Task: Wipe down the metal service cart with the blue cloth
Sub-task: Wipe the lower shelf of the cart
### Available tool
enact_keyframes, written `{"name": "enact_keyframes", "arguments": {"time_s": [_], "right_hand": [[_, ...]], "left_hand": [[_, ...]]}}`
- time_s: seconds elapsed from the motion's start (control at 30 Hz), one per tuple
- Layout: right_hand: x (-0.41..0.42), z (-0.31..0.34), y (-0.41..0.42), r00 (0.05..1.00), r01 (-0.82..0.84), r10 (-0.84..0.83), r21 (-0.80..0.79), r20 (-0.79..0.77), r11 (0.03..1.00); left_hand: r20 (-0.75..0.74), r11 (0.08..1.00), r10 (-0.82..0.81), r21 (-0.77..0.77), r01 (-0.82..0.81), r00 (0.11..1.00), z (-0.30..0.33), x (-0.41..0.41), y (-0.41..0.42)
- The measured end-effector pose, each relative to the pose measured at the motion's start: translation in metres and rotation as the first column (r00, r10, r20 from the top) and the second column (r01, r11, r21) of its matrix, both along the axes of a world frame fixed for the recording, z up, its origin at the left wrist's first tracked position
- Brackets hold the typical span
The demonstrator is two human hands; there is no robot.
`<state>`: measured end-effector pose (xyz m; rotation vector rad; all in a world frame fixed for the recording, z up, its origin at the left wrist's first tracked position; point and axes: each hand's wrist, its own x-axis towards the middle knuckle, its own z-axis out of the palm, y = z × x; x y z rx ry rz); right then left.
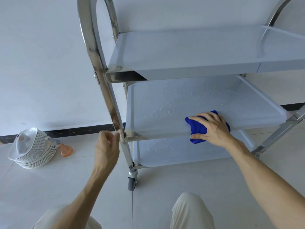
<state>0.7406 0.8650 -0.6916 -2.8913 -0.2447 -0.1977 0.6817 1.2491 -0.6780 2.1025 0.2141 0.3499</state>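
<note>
Right hand point(212, 128) grips the bunched blue cloth point(198, 129) at the wet middle shelf's point(165, 103) front edge; droplets remain; left hand point(107, 146) loose, holding nothing.

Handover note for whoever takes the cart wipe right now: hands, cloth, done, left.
Right hand presses the blue cloth on the middle shelf, at its near edge.
Left hand is at the cart's front post, fingers loosely curled; contact unclear.
Done: cannot tell; top shelf looks dry.
Left: droplets on the middle shelf, streaks on the bottom shelf.
</note>
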Motion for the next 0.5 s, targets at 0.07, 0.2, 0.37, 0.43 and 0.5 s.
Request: {"name": "enact_keyframes", "arguments": {"time_s": [0.07, 0.2, 0.37, 0.43, 0.5], "right_hand": [[0.002, 0.004, 0.000, 0.999, 0.000, 0.002, 0.045, -0.047, 0.999], [0.008, 0.004, 0.007, 0.997, 0.069, -0.061, 0.223, -0.043, 0.972], [0.027, 0.003, 0.033, 0.961, 0.252, -0.274, 0.278, 0.045, 0.927], [0.031, -0.001, 0.045, 0.946, 0.293, -0.317, 0.234, 0.070, 0.927], [0.030, -0.007, 0.061, 0.948, 0.279, -0.302, 0.188, 0.101, 0.942]], "left_hand": [[-0.021, 0.994, -0.110, 0.024, 0.111, 0.994, -0.002, -0.009, -0.015], [0.031, 0.918, -0.359, 0.193, 0.346, 0.933, 0.005, 0.007, -0.051], [-0.055, 0.794, -0.449, 0.434, 0.426, 0.892, 0.005, 0.053, -0.083], [-0.087, 0.780, -0.440, 0.457, 0.428, 0.894, -0.001, 0.065, -0.089], [-0.114, 0.778, -0.408, 0.477, 0.410, 0.906, -0.009, 0.073, -0.095]]}}
